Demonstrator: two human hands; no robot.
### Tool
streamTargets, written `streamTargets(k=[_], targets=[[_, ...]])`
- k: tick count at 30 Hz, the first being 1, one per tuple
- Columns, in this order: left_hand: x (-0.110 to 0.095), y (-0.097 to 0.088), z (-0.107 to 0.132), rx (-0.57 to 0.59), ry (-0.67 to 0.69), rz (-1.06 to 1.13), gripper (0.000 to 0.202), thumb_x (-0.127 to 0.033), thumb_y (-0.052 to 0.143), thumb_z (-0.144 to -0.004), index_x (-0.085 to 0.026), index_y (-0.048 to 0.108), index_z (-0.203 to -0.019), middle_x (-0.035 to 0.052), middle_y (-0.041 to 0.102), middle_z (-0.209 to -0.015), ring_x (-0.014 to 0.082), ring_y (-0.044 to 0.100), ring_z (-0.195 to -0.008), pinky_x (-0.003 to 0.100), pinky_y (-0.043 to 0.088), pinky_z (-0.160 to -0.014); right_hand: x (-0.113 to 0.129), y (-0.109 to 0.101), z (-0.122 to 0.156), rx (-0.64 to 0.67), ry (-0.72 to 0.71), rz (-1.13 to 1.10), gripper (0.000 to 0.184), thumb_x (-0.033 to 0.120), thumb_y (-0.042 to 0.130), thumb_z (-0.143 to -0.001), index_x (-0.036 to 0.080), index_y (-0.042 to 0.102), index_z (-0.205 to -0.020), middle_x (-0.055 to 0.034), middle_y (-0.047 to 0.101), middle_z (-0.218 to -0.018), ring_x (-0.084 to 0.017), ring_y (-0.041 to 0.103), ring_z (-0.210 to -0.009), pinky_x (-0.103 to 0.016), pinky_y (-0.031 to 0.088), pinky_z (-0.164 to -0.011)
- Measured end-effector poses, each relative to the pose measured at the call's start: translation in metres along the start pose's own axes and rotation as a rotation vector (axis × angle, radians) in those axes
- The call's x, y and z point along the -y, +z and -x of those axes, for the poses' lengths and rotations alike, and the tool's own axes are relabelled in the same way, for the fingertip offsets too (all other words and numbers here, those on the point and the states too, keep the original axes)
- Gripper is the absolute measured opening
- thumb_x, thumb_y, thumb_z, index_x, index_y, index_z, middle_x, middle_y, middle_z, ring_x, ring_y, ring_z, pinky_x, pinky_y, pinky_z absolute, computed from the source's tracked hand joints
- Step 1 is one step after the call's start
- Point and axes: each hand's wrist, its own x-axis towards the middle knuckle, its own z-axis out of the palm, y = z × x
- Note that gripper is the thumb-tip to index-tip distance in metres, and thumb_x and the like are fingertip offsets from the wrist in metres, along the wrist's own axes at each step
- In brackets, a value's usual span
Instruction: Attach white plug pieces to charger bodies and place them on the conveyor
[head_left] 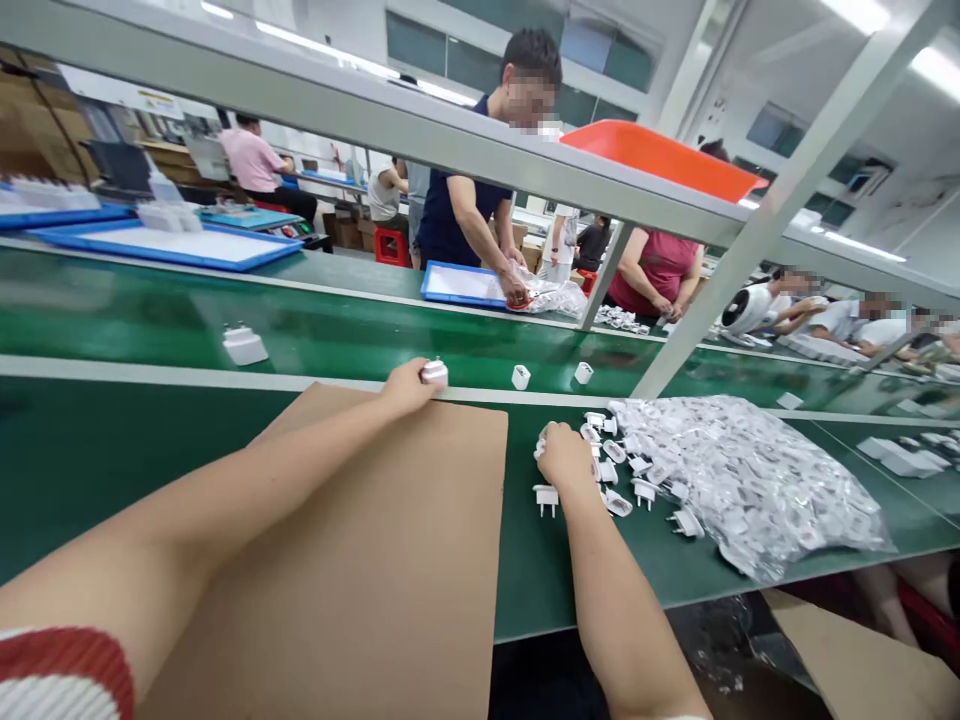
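Note:
My left hand is closed on a white plug adapter with its pins upward, at the near edge of the green conveyor belt. A brown cardboard sheet lies under my left forearm. On the bench to its right, my right hand is closed, with a white plug cover showing at its fingertips. Just below that hand rests a loose two-pin plug cover. More loose plug covers lie to the right, beside a clear plastic bag full of them.
On the belt stand two white charger bodies and another white adapter. A metal post rises at right. Across the belt, a person handles a plastic bag near a blue tray. An orange tray sits overhead.

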Motion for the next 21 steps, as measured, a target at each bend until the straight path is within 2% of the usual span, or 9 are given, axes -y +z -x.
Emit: streamTargets(k=[3, 7, 10, 12, 13, 16, 17, 19, 21], targets=[[0.017, -0.002, -0.036, -0.076, -0.092, -0.069, 0.038, -0.03, 0.074, -0.076, -0.017, 0.068, -0.111, 0.0123, 0.074, -0.11, 0.034, 0.068, -0.107, 0.042, 0.054, -0.093, 0.003, 0.002, -0.001, -0.032, -0.028, -0.079, 0.031, 0.007, 0.058, -0.088, 0.018, 0.063, -0.116, -0.0125, 0.063, -0.125, -0.027, 0.069, -0.106, -0.033, 0.043, -0.077], [0.032, 0.002, -0.055, -0.139, -0.214, -0.074, 0.05, -0.028, 0.081, -0.065, -0.016, 0.065, -0.111, 0.0172, 0.071, -0.113, 0.0412, 0.064, -0.114, 0.053, 0.053, -0.097, 0.008, 0.002, 0.003, -0.114, -0.043, -0.192, 0.029, 0.01, 0.054, -0.09, 0.02, 0.061, -0.117, -0.01, 0.06, -0.127, -0.022, 0.07, -0.093, -0.032, 0.041, -0.069], [0.026, 0.012, -0.05, -0.301, -0.24, -0.112, 0.08, -0.033, 0.083, -0.063, -0.01, 0.053, -0.134, 0.0279, 0.05, -0.146, 0.0497, 0.04, -0.142, 0.066, 0.039, -0.112, 0.01, 0.003, 0.005, -0.108, -0.114, -0.209, 0.027, 0.013, 0.056, -0.091, 0.021, 0.063, -0.116, -0.0087, 0.062, -0.126, -0.022, 0.068, -0.095, -0.032, 0.043, -0.07], [0.012, 0.021, -0.04, -0.441, -0.109, -0.135, 0.091, -0.036, 0.079, -0.069, -0.009, 0.04, -0.146, 0.0287, 0.029, -0.161, 0.0482, 0.022, -0.152, 0.068, 0.024, -0.121, 0.01, 0.003, 0.005, -0.065, -0.15, -0.174, 0.03, 0.011, 0.056, -0.09, 0.022, 0.066, -0.116, -0.0083, 0.066, -0.125, -0.024, 0.067, -0.102, -0.032, 0.045, -0.073], [0.002, 0.027, -0.034, -0.47, 0.0, -0.135, 0.089, -0.036, 0.077, -0.073, -0.01, 0.037, -0.148, 0.0272, 0.024, -0.163, 0.0461, 0.019, -0.153, 0.066, 0.019, -0.124, 0.01, 0.003, 0.005, -0.046, -0.161, -0.151, 0.032, 0.009, 0.056, -0.089, 0.022, 0.067, -0.116, -0.0083, 0.068, -0.123, -0.026, 0.065, -0.107, -0.032, 0.046, -0.075], [-0.031, 0.049, -0.005, -0.371, 0.302, -0.105, 0.073, -0.038, 0.07, -0.08, -0.012, 0.045, -0.143, 0.0244, 0.033, -0.158, 0.042, 0.027, -0.15, 0.06, 0.019, -0.126, 0.012, 0.003, 0.012, -0.022, -0.179, -0.139, 0.025, 0.013, 0.061, -0.09, 0.021, 0.07, -0.112, -0.0097, 0.072, -0.116, -0.03, 0.059, -0.119, -0.033, 0.05, -0.078], [-0.041, 0.057, 0.006, -0.322, 0.361, -0.095, 0.067, -0.039, 0.069, -0.081, -0.012, 0.048, -0.139, 0.0238, 0.038, -0.155, 0.041, 0.031, -0.149, 0.058, 0.02, -0.126, 0.014, 0.002, 0.016, -0.028, -0.184, -0.165, 0.02, 0.018, 0.065, -0.091, 0.02, 0.071, -0.11, -0.0104, 0.072, -0.115, -0.031, 0.057, -0.12, -0.034, 0.052, -0.079], [-0.056, 0.072, 0.029, -0.247, 0.437, -0.078, 0.06, -0.043, 0.067, -0.081, -0.014, 0.054, -0.132, 0.0224, 0.048, -0.147, 0.0397, 0.039, -0.144, 0.057, 0.025, -0.124, 0.016, -0.002, 0.024, -0.099, -0.191, -0.26, 0.026, 0.036, 0.072, -0.091, 0.018, 0.071, -0.109, -0.0115, 0.071, -0.119, -0.031, 0.056, -0.119, -0.036, 0.054, -0.084], [-0.064, 0.084, 0.044, -0.176, 0.486, -0.062, 0.058, -0.046, 0.066, -0.079, -0.015, 0.057, -0.127, 0.0209, 0.056, -0.14, 0.0396, 0.046, -0.139, 0.057, 0.03, -0.12, 0.015, -0.008, 0.032, -0.216, -0.194, -0.363, 0.02, 0.034, 0.067, -0.094, 0.018, 0.071, -0.105, -0.011, 0.07, -0.118, -0.03, 0.056, -0.117, -0.036, 0.054, -0.087]])
